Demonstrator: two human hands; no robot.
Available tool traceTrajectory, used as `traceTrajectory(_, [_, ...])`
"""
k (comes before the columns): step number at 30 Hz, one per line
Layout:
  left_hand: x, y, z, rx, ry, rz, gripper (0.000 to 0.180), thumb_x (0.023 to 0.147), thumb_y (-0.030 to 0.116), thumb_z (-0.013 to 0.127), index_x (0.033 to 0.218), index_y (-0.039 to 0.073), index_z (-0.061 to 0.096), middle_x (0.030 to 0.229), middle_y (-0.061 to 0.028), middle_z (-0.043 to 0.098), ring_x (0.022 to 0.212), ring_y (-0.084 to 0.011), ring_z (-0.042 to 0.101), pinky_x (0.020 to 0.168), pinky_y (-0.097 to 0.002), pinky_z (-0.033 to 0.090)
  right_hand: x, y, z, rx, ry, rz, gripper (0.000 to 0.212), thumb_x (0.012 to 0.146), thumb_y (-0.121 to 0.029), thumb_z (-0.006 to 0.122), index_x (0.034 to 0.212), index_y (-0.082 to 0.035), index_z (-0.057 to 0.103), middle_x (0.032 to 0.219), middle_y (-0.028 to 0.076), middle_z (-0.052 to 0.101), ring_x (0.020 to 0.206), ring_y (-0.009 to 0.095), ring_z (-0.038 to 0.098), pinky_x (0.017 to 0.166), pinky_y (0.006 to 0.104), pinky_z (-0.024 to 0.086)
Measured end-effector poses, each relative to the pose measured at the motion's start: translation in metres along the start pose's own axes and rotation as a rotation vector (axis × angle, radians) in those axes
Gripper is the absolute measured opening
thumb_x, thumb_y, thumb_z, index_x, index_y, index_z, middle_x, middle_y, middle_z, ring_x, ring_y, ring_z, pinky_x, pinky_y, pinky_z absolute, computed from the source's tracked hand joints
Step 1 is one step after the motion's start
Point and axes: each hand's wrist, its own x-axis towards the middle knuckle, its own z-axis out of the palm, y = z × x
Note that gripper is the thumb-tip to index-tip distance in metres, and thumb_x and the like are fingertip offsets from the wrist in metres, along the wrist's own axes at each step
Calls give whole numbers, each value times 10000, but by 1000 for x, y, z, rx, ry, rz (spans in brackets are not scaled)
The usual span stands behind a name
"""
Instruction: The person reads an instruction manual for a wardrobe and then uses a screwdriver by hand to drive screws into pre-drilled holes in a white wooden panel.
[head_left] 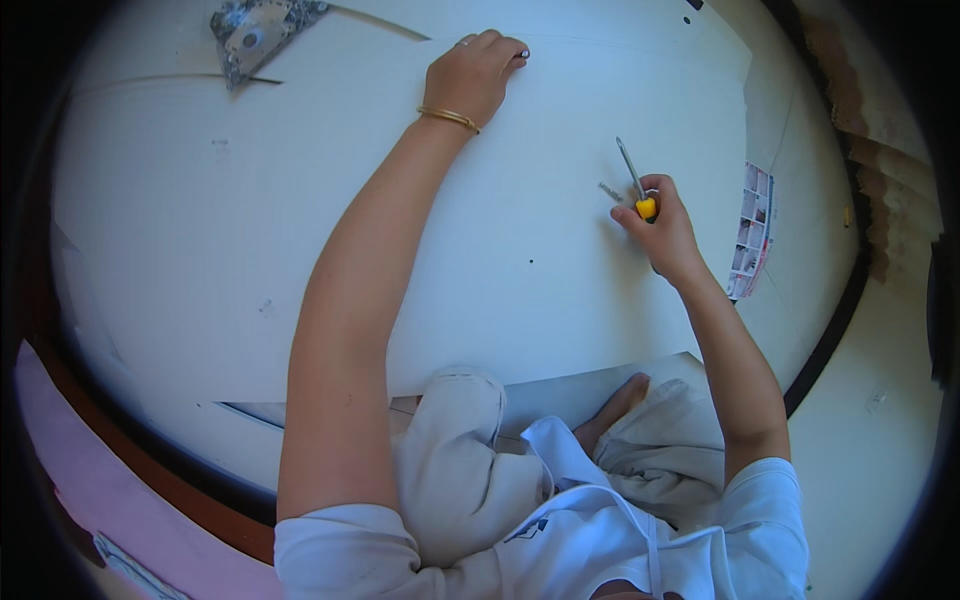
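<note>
My right hand (pixel 663 228) is closed around the handle of a screwdriver (pixel 630 165), its yellow collar by my fingers and its metal shaft pointing up and away over the white panel. Beside my thumb is a small screw-like metal piece (pixel 609 191); whether it lies on the panel or touches the thumb, I cannot tell. My left hand (pixel 468 75) reaches to the far part of the large white panel (pixel 500 320), with fingers curled. A small dark piece with a shiny end (pixel 523 54) shows at its fingertips, mostly hidden.
At the far left sits a clear plastic bag of metal hardware (pixel 255 38). Slots cut the panel near the bag, and a small dark hole (pixel 531 261) marks its middle. A printed sheet with pictures (pixel 750 230) lies along the right edge. My bent legs (pixel 455 470) are at the near edge.
</note>
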Motion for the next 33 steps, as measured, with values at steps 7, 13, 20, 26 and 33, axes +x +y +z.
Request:
traceTrajectory(7, [-4,-4,0,-26,-58,-32,82,880,209,637,919,162,691,897,0,627,848,-205,634,710,-347,544,-52,-99,-64,584,-209,-153,453,932,-93,497,1371,-78,389,952,93,595,706,145,559,640,278,493])
traceTrajectory(13, [-8,-7,6,-82,0,-40,79,857,188,660,890,121,684,878,19,606,812,-195,616,690,-333,514,-33,-139,-61,-436,-292,-124,455,931,-133,580,1357,-98,423,899,63,597,755,106,528,678,222,438])
traceTrajectory(20, [-8,-1,5,-29,-28,-78,64,844,170,667,890,127,681,872,25,600,826,-186,614,687,-328,516,-4,-176,-63,-780,48,-858,237,873,-111,680,1100,-51,643,886,75,620,678,184,574,624,287,462])
traceTrajectory(26, [-5,4,3,6,-34,-61,63,839,174,673,878,125,678,857,25,592,813,-184,610,677,-325,516,6,-188,-53,-966,76,-837,210,859,-58,662,1066,-24,670,956,65,614,721,213,607,686,306,489])
traceTrajectory(33, [-4,9,2,63,-94,-42,96,878,202,645,942,155,700,928,23,627,886,-181,626,739,-316,548,6,-196,-50,-997,70,-832,200,844,-39,662,1043,-18,679,937,69,621,722,229,613,690,314,494])
